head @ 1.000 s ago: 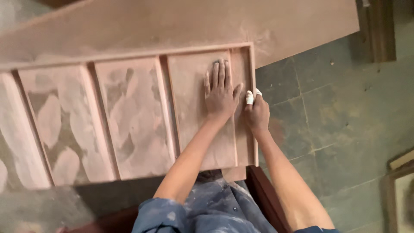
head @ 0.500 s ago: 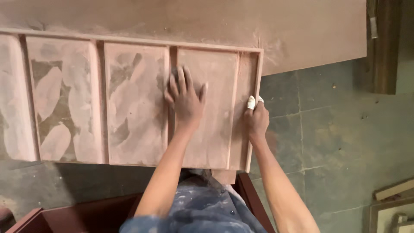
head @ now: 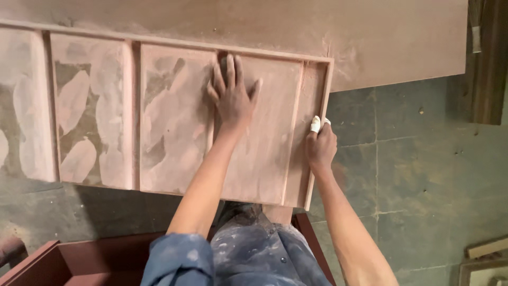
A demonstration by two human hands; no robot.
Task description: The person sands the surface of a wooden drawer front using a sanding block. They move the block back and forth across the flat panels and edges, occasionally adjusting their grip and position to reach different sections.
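Note:
A long reddish wooden panel with several recessed fields lies in front of me, coated in pale dust. My left hand presses flat on it, fingers spread, across the ridge between the last two fields. My right hand is closed around a small white piece, likely folded sandpaper, held against the panel's right end rail.
A large flat brown board lies beyond the panel. Below the panel stands a dark red wooden frame. A grey tiled floor spreads to the right, with dark timber at the far right and framed pieces at the lower right.
My left hand has slid left from the last field onto the ridge beside it. The view has shifted; my right hand stays at the panel's right edge.

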